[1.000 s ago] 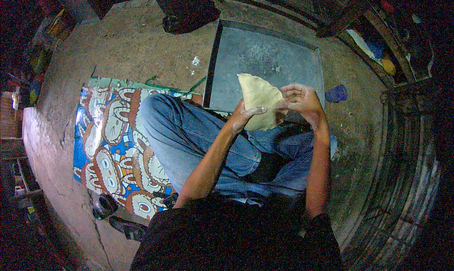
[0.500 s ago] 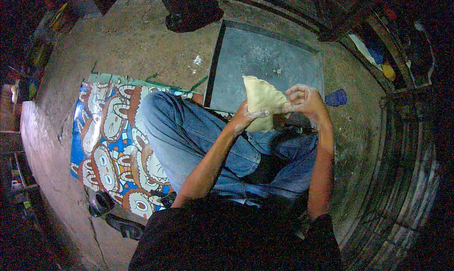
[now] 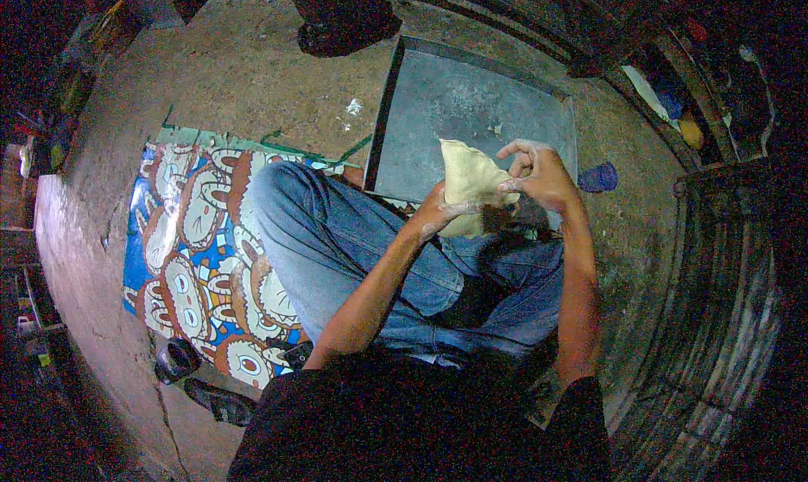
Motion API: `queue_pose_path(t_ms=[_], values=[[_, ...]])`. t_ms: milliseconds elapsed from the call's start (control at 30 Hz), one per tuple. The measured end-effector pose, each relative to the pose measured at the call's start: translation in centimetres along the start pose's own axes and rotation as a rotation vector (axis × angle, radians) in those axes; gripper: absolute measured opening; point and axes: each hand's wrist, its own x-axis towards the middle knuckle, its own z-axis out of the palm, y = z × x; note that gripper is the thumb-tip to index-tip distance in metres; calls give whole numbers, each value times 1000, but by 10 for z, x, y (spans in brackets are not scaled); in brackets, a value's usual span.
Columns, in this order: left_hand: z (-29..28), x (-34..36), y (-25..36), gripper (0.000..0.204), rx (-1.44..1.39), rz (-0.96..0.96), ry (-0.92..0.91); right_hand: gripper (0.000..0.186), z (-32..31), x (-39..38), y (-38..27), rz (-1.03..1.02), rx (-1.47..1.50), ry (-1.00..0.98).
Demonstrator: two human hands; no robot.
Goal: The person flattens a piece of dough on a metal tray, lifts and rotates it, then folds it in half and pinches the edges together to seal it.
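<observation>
A pale, folded piece of dough (image 3: 473,175), roughly half-moon shaped with a thin crimped edge, is held up above my lap. My left hand (image 3: 438,215) grips it from below and the left, the thumb lying across its near face. At the right edge of the dough, the thumb and a finger of my right hand (image 3: 540,179) pinch the rim, while the other fingers curl above. Whitish flour dusts both hands. Behind the dough lies a shallow grey metal tray (image 3: 425,112) with a floury film on its bottom. The fingers behind the dough are hidden.
A small blue-purple cup (image 3: 598,177) stands right of the tray. A cartoon-patterned mat (image 3: 189,263) spreads left of my crossed legs in jeans (image 3: 337,230). Dark sandal-like things (image 3: 220,402) lie beside it. A black bag (image 3: 347,28) is at the far side; slatted wood (image 3: 707,314) runs along the right.
The fingers of my right hand have closed in, and the thumb now meets the dough's right edge. The dough has shifted very slightly, still in my left hand.
</observation>
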Motion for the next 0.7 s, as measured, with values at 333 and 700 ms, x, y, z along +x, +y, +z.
queue_pose_path(t_ms=[333,700], values=[[-3,-1,-2,74,72,43,-55,44,-25,-7,-5,70,118,-169],[-1,-2,12,69,99,5,-121,41,-16,11,-12,-31,-46,-181]])
